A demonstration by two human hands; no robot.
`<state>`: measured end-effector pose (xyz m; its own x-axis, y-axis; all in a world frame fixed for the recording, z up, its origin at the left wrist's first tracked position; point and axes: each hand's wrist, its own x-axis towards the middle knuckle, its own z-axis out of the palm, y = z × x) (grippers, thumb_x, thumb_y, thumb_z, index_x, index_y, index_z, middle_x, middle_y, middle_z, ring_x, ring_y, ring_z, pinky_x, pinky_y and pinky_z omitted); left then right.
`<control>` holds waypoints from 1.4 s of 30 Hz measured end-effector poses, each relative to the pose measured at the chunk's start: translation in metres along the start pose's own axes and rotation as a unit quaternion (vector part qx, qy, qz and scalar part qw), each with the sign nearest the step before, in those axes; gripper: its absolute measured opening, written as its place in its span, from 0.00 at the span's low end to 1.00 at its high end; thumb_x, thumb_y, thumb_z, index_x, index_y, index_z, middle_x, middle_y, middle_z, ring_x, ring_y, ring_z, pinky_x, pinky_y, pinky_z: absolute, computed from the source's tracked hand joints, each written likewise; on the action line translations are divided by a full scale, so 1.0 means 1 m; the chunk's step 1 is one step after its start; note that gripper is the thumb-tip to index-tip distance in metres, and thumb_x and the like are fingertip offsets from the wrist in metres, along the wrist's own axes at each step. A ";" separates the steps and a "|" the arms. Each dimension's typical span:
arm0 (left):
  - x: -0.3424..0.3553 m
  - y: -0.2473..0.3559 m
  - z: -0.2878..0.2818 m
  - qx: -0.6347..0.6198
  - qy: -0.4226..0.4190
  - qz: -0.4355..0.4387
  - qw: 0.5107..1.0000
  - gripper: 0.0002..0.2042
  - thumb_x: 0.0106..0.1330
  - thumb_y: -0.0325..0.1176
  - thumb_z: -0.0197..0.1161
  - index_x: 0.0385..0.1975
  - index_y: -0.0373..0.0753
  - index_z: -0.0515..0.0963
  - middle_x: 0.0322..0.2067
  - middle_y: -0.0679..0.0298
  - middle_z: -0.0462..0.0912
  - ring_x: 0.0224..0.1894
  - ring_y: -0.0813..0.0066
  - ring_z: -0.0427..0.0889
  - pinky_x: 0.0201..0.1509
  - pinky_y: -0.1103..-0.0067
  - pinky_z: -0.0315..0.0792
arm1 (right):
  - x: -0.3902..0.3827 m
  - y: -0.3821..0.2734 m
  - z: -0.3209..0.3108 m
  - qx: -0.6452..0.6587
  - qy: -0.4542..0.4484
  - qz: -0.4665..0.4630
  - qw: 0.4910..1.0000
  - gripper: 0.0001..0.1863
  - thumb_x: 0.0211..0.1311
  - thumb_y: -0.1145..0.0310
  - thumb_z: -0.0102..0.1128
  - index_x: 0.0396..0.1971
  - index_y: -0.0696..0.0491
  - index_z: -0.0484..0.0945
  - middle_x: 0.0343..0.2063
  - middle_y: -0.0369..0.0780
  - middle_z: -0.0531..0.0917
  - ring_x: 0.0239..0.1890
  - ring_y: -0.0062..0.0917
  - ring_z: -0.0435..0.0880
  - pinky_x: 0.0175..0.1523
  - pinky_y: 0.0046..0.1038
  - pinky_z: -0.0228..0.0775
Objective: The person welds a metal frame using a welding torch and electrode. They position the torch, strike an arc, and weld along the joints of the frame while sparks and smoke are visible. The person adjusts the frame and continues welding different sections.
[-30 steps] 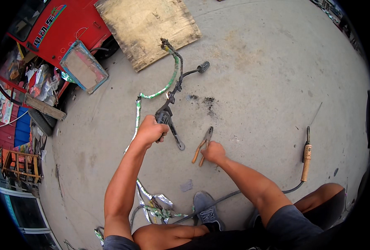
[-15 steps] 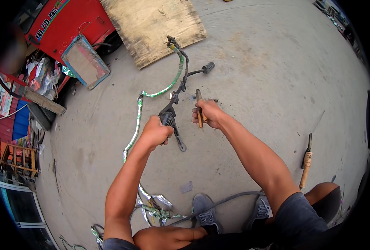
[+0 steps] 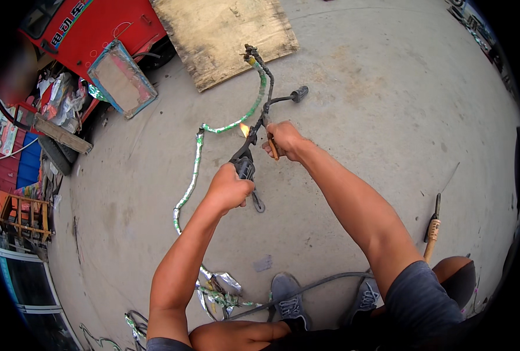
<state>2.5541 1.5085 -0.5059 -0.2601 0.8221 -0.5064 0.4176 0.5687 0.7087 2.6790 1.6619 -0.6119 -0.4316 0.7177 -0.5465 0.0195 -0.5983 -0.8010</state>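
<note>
A dark, branching wiring harness (image 3: 270, 76) with taped stems is held up before me. My left hand (image 3: 227, 188) is closed around its black plug-like connector (image 3: 245, 168), and a dark loop (image 3: 259, 202) hangs below. My right hand (image 3: 287, 140) grips pliers (image 3: 273, 149) with orange handles; their jaws are at the harness stem, partly hidden by the fingers. A small orange flame (image 3: 244, 129) burns beside the stem, between my hands. Another black plug (image 3: 299, 93) ends a side branch. A green-and-silver wrapped cable (image 3: 196, 167) runs from the far end toward my feet.
A plywood board (image 3: 230, 35) lies ahead, near a red vehicle (image 3: 99, 35) and a blue-framed panel (image 3: 122, 79). At right lies a thin-rodded tool with a wrapped handle (image 3: 432, 231). A dark cable (image 3: 330, 277) crosses my shoes; foil-wrapped wires (image 3: 222, 295) lie beside them.
My right hand has brought the pliers left, up to the harness stem. My left hand and the harness have shifted slightly right. An orange flame now shows clearly by the stem.
</note>
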 end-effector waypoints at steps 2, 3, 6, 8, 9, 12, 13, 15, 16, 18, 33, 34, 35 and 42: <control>-0.001 -0.001 0.000 0.002 0.005 -0.004 1.000 0.07 0.49 0.22 0.60 0.25 0.31 0.69 0.18 0.62 0.73 0.14 0.75 0.73 0.16 0.76 0.66 | -0.002 0.001 0.005 0.020 0.082 -0.053 0.995 0.17 0.70 0.63 0.47 0.30 0.63 0.71 0.21 0.46 0.78 0.19 0.32 0.80 0.20 0.35 0.72; 0.000 0.000 -0.001 0.004 -0.002 -0.002 1.000 0.07 0.49 0.22 0.60 0.26 0.31 0.69 0.18 0.62 0.73 0.14 0.75 0.73 0.16 0.76 0.66 | -0.004 0.001 0.008 0.031 0.122 -0.079 0.989 0.17 0.70 0.63 0.46 0.29 0.63 0.71 0.21 0.46 0.78 0.19 0.32 0.80 0.20 0.35 0.73; 0.000 0.002 0.000 0.010 -0.015 0.000 1.000 0.09 0.50 0.22 0.61 0.29 0.30 0.68 0.19 0.62 0.73 0.15 0.75 0.73 0.16 0.76 0.66 | -0.003 0.002 0.012 0.037 0.132 -0.124 0.983 0.16 0.70 0.64 0.46 0.29 0.63 0.70 0.20 0.46 0.78 0.18 0.31 0.79 0.20 0.35 0.74; -0.004 0.004 0.000 0.010 -0.008 -0.002 1.000 0.11 0.50 0.22 0.61 0.32 0.29 0.68 0.20 0.62 0.73 0.15 0.75 0.74 0.17 0.76 0.67 | -0.003 0.001 0.005 -0.005 0.071 -0.049 0.996 0.16 0.70 0.65 0.45 0.29 0.63 0.70 0.20 0.46 0.78 0.18 0.32 0.79 0.20 0.35 0.74; -0.006 0.007 0.000 0.013 -0.009 -0.005 1.000 0.12 0.50 0.22 0.61 0.32 0.28 0.68 0.20 0.62 0.73 0.15 0.75 0.74 0.17 0.76 0.67 | -0.002 0.001 0.002 -0.026 0.039 -0.012 0.999 0.16 0.70 0.65 0.45 0.29 0.63 0.70 0.20 0.46 0.78 0.18 0.32 0.79 0.20 0.35 0.74; -0.007 0.010 0.002 0.020 -0.010 -0.009 1.000 0.13 0.50 0.23 0.61 0.35 0.27 0.68 0.20 0.62 0.74 0.16 0.75 0.74 0.17 0.76 0.67 | 0.002 0.006 -0.001 -0.035 0.169 -0.140 0.975 0.15 0.70 0.65 0.45 0.29 0.63 0.70 0.19 0.46 0.77 0.18 0.32 0.79 0.20 0.36 0.74; -0.005 0.006 0.003 0.020 -0.009 -0.008 1.000 0.13 0.50 0.23 0.61 0.35 0.27 0.68 0.20 0.62 0.74 0.16 0.75 0.74 0.17 0.76 0.67 | 0.003 0.007 -0.004 -0.037 0.110 -0.085 0.990 0.16 0.70 0.65 0.45 0.30 0.63 0.70 0.20 0.46 0.77 0.17 0.32 0.79 0.20 0.36 0.74; -0.004 0.005 0.000 0.017 -0.010 -0.008 1.000 0.14 0.50 0.23 0.61 0.35 0.27 0.68 0.20 0.62 0.74 0.16 0.75 0.74 0.17 0.76 0.67 | 0.001 0.002 -0.006 -0.039 -0.014 0.025 0.999 0.16 0.71 0.64 0.44 0.31 0.63 0.70 0.20 0.46 0.77 0.17 0.32 0.78 0.20 0.37 0.74; -0.006 0.007 -0.001 0.013 -0.013 -0.009 1.000 0.14 0.50 0.23 0.61 0.35 0.27 0.68 0.20 0.62 0.74 0.16 0.75 0.74 0.18 0.76 0.67 | 0.000 0.001 -0.004 -0.012 0.035 -0.008 0.999 0.16 0.71 0.64 0.44 0.31 0.63 0.70 0.20 0.47 0.77 0.17 0.32 0.78 0.20 0.37 0.74; -0.006 0.009 -0.001 0.014 -0.017 -0.008 1.000 0.14 0.50 0.23 0.61 0.36 0.27 0.68 0.20 0.62 0.74 0.16 0.75 0.74 0.18 0.76 0.67 | 0.002 0.002 0.000 0.041 0.133 -0.073 0.988 0.17 0.71 0.63 0.44 0.32 0.64 0.71 0.20 0.47 0.78 0.17 0.32 0.78 0.20 0.37 0.74; -0.006 0.007 0.002 0.038 -0.013 -0.014 0.999 0.13 0.52 0.25 0.60 0.35 0.26 0.68 0.23 0.59 0.75 0.18 0.71 0.77 0.20 0.73 0.71 | -0.005 0.007 -0.003 0.005 0.091 -0.092 0.992 0.16 0.70 0.63 0.43 0.34 0.63 0.68 0.22 0.48 0.77 0.16 0.32 0.75 0.16 0.36 0.69; -0.004 0.004 0.003 0.032 -0.013 -0.008 0.999 0.13 0.51 0.24 0.61 0.34 0.27 0.68 0.22 0.61 0.74 0.17 0.73 0.76 0.19 0.75 0.69 | -0.008 0.007 -0.001 -0.006 0.055 -0.064 0.996 0.16 0.70 0.63 0.43 0.34 0.63 0.68 0.22 0.47 0.77 0.16 0.32 0.75 0.16 0.36 0.69; -0.004 0.005 0.004 0.027 -0.017 -0.002 1.000 0.12 0.51 0.23 0.61 0.34 0.28 0.68 0.20 0.62 0.73 0.16 0.75 0.74 0.18 0.76 0.67 | -0.010 0.008 -0.003 -0.016 0.022 -0.035 0.999 0.16 0.70 0.63 0.44 0.33 0.63 0.69 0.22 0.47 0.77 0.16 0.31 0.75 0.17 0.36 0.69; -0.006 0.007 0.005 0.032 -0.020 -0.007 0.999 0.11 0.51 0.24 0.61 0.32 0.29 0.68 0.21 0.62 0.73 0.16 0.74 0.74 0.18 0.75 0.67 | -0.015 0.006 0.001 0.024 0.066 -0.080 0.994 0.16 0.71 0.63 0.44 0.34 0.64 0.69 0.23 0.48 0.77 0.16 0.31 0.74 0.17 0.36 0.69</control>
<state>2.5631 1.5072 -0.5000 -0.2329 0.8113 -0.5363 0.4684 0.5769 0.6692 2.6844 1.6467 -0.6084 -0.3036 0.8439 -0.4424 -0.0848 -0.4864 -0.8696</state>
